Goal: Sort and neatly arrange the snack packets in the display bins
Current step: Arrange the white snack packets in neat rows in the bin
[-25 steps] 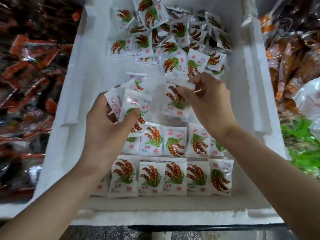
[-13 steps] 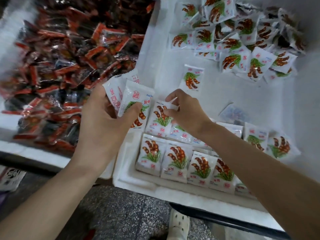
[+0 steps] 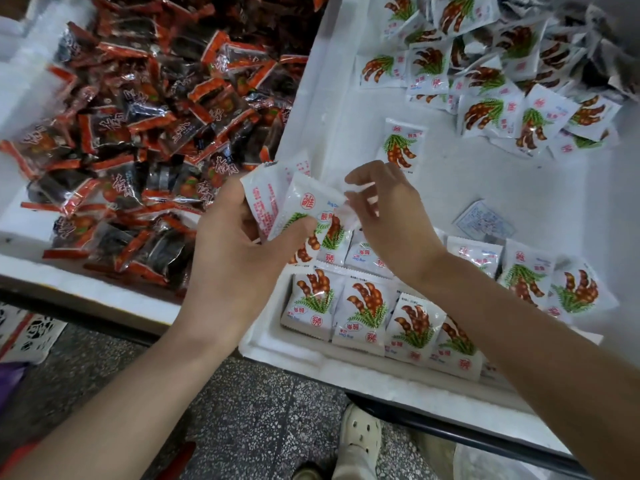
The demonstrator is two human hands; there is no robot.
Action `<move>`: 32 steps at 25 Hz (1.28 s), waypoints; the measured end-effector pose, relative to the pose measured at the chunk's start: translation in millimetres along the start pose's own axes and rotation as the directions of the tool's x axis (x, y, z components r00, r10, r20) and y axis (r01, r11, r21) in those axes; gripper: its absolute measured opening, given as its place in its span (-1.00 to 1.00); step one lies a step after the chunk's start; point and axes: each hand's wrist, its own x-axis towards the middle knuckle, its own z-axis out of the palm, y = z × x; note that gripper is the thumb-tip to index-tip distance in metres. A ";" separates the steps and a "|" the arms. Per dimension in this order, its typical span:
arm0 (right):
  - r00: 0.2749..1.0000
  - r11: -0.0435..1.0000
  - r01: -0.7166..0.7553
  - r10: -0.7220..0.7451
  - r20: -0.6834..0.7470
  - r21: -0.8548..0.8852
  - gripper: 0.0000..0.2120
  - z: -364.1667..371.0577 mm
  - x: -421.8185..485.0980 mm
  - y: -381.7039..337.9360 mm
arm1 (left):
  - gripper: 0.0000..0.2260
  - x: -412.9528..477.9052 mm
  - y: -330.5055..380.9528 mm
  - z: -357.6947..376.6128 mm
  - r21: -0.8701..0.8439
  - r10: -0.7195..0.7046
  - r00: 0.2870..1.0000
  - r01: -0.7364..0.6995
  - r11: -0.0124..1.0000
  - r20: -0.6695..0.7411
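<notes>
Now, from the head camera looking down: a white foam bin point(image 3: 311, 362) holds white snack packets printed with brown pods and green leaves. Along its near edge, neat rows point(image 3: 367, 313) of these packets lie face up and overlapping. At the far end a loose pile point(image 3: 502, 81) waits unsorted, and a single packet point(image 3: 400, 147) lies apart between the two.

The left hand point(image 3: 235, 258) hovers over the bin's near left corner, with fingers and thumb wrapped round a small handful of packets point(image 3: 298, 206). The right hand point(image 3: 388, 216), fingers curled, meets the right edge of the front packet in that handful. Motion blur hides whether its fingertips actually pinch it.

To the left, a neighbouring bin is heaped with red-and-black packets point(image 3: 149, 133).

The step in hand appears to be feeding packets one at a time from the handful into the second row. The next move likely calls for drawing the front packet free, keeping it picture-up, and laying it flush beside its neighbours.
</notes>
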 end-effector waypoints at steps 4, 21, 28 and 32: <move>0.977 0.859 -0.204 0.150 0.152 0.470 -0.79 -29.0 -35.1 -22.9 | -0.64 -2.4 -0.3 15.6 -0.023 0.001 1.000 0.000 1.000 0.029; 0.863 0.816 -0.499 0.498 0.082 0.292 -0.76 -60.1 -42.8 22.3 | -0.85 10.7 -3.2 22.9 0.003 0.067 0.997 -0.067 0.998 0.024; 0.889 0.876 -0.456 0.437 0.138 0.157 -0.71 -30.9 -37.0 15.6 | -0.85 7.4 -5.6 18.0 0.034 0.068 0.997 -0.068 0.997 0.023; 0.898 0.878 -0.440 0.428 0.101 0.191 -0.67 -25.4 -36.4 17.8 | -0.87 7.4 -8.7 16.3 0.030 0.046 0.999 -0.047 0.998 0.023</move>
